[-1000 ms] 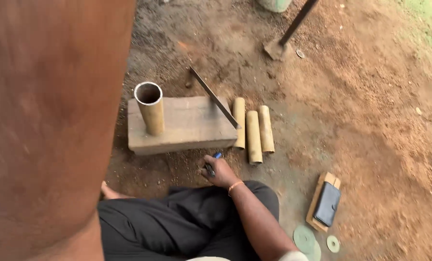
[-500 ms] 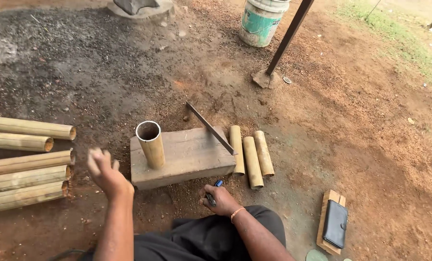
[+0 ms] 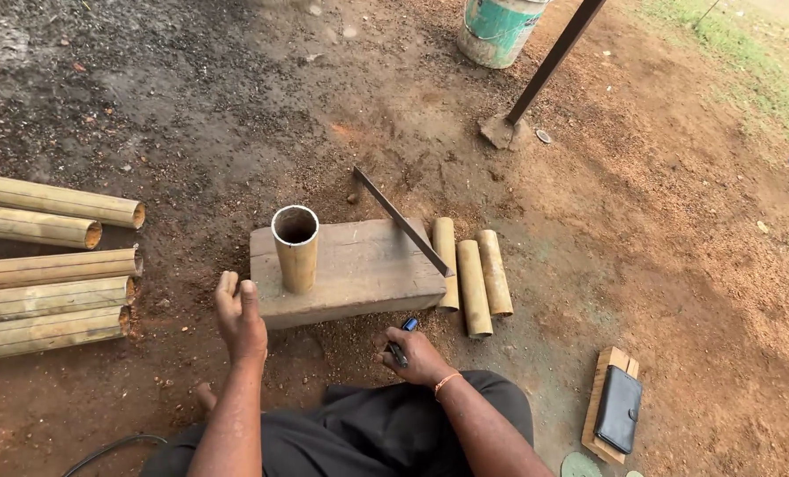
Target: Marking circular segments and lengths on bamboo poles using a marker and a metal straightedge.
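The open left hand (image 3: pixel 238 315) reaches toward an upright bamboo tube (image 3: pixel 295 247) on a wooden block (image 3: pixel 359 269) and could topple it, while the right hand (image 3: pixel 415 355) grips a dark pen (image 3: pixel 401 344).

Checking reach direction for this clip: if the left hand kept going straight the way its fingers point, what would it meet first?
Likely the wooden block: the left hand points up-frame at its near left corner, with the upright bamboo tube just beyond. Depth is unclear.

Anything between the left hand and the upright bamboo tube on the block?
Nothing visible. The left hand is open at the near-left corner of the wooden block, with bare block top between it and the upright bamboo tube. The flat metal blade lies across the block's far-right side. The right hand holds a dark-and-blue tool nearer the person.
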